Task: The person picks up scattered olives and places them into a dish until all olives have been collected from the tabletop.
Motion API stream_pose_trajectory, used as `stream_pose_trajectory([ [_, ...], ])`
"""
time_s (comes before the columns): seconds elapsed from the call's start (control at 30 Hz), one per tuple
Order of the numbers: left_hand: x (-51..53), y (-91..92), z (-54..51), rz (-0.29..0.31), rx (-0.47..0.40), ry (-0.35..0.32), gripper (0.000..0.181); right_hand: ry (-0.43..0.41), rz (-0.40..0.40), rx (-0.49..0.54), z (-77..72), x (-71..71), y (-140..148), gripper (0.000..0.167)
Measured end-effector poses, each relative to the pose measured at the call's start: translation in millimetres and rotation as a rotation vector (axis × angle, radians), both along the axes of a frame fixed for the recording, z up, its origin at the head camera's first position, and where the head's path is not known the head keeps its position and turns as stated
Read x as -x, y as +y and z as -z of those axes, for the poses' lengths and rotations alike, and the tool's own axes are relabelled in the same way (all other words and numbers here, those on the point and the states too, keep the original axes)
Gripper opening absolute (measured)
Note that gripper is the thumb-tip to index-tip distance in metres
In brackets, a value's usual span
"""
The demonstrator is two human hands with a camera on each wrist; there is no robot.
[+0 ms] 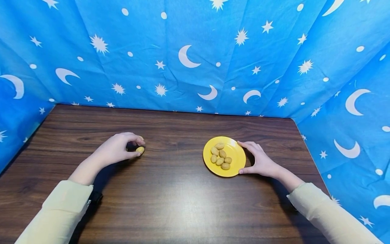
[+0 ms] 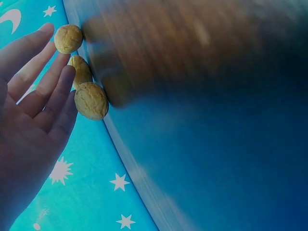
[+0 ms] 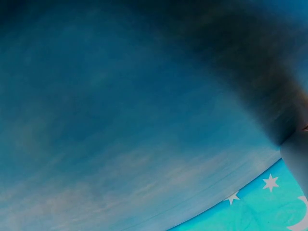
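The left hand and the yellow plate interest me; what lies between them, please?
In the head view, nut-like pieces are at the left hand; from there to the yellow plate, the table is bare.

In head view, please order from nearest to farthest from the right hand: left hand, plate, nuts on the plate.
1. Plate: the right hand holds its rim.
2. Nuts: on it, mostly left.
3. Left hand: far left.

Item: my table (image 1: 170, 189), dark brown wood grain, glossy, pale glare at near middle. Directly on it: one round yellow plate (image 1: 237, 154), to my right; three tan, wrinkled, nut-like pieces (image 2: 91, 101), close together, to my left.
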State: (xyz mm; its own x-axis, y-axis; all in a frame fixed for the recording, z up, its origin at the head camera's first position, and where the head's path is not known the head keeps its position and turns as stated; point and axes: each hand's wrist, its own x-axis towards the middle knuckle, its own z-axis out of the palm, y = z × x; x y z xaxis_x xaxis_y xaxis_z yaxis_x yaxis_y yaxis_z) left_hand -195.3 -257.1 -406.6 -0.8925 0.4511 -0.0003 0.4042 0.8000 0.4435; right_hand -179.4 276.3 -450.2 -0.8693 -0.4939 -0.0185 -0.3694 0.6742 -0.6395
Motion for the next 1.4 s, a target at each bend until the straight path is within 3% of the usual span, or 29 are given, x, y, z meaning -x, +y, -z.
stream_pose_trajectory([
  [0.47, 3.0, -4.2, 6.4, 0.055, 0.041, -0.006, 0.032, -0.016, 0.003, 0.011, -1.5, -1.6, -0.9, 0.103],
  [0.93, 2.0, 1.0, 0.3, 0.017, 0.027, -0.024, 0.03, -0.007, -0.004, 0.008, 0.8, -0.7, 0.4, 0.103],
  [1.4, 13.8, 20.2, 1.5, 0.023, -0.015, 0.003, 0.029, -0.008, -0.006, 0.016, 1.3, -0.8, 0.6, 0.104],
])
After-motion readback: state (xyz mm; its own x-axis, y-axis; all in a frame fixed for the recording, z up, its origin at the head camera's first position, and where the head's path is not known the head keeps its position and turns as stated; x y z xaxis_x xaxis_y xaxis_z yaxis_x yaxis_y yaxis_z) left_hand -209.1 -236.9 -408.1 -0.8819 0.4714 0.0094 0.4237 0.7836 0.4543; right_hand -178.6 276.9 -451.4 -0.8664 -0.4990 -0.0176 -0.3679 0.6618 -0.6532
